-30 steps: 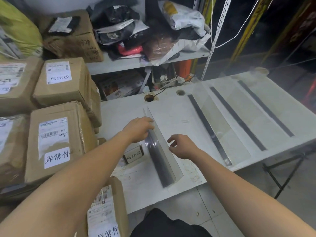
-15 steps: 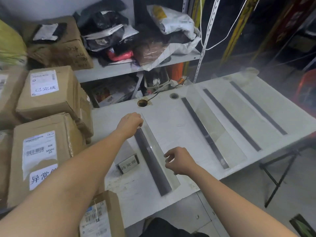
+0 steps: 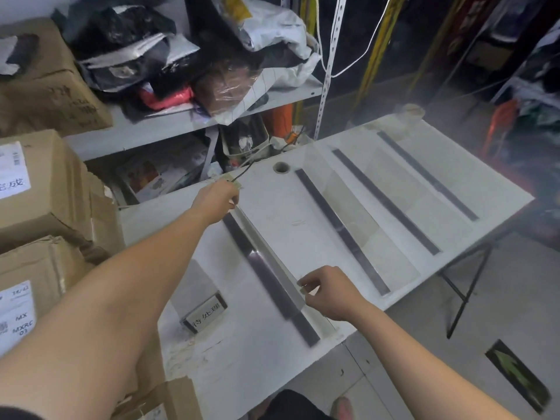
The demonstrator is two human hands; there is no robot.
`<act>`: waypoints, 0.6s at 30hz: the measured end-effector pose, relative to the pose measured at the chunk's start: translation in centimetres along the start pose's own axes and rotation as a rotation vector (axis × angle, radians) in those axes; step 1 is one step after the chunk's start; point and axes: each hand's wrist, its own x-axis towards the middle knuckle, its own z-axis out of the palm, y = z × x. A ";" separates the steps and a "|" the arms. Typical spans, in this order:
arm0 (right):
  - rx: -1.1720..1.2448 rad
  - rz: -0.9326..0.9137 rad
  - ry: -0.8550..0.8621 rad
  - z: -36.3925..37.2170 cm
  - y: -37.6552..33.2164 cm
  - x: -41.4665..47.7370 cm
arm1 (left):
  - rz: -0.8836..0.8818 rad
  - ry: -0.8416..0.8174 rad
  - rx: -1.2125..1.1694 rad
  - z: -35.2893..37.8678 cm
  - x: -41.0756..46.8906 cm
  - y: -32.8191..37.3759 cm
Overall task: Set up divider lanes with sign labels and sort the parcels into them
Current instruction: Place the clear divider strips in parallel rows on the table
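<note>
A clear acrylic divider with a dark base strip (image 3: 266, 277) stands on the white table (image 3: 291, 225), running from far left to the near edge. My left hand (image 3: 216, 200) grips its far end. My right hand (image 3: 328, 291) pinches its top edge near the front. Three more dividers with dark strips (image 3: 342, 228) (image 3: 386, 201) (image 3: 427, 175) stand further right. A small sign label with black characters (image 3: 206, 313) stands left of the held divider. Brown parcels with white labels (image 3: 33, 189) (image 3: 27, 295) are stacked at the left.
A metal shelf (image 3: 188, 119) behind the table holds bagged parcels and a cardboard box (image 3: 45, 83). Another parcel (image 3: 157, 401) sits by the table's near left corner. A round cable hole (image 3: 281, 168) pierces the tabletop. The table's folding leg (image 3: 466, 292) stands on the tiled floor at right.
Both hands have moved apart along the divider: the left towards its far end, the right towards the near end. The divider now stands upright on the table. The view has shifted right.
</note>
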 end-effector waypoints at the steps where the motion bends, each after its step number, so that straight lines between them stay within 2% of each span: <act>1: -0.003 0.001 0.004 -0.1 0.2 0.0 | -0.001 0.006 -0.017 -0.1 0.6 -0.1; 10: 0.028 0.016 0.066 -0.2 0.4 1.2 | -0.031 -0.049 -0.096 -0.1 4.2 -0.9; 18: 0.040 0.038 0.119 -0.5 1.5 1.8 | 0.033 -0.057 -0.033 0.4 6.6 0.3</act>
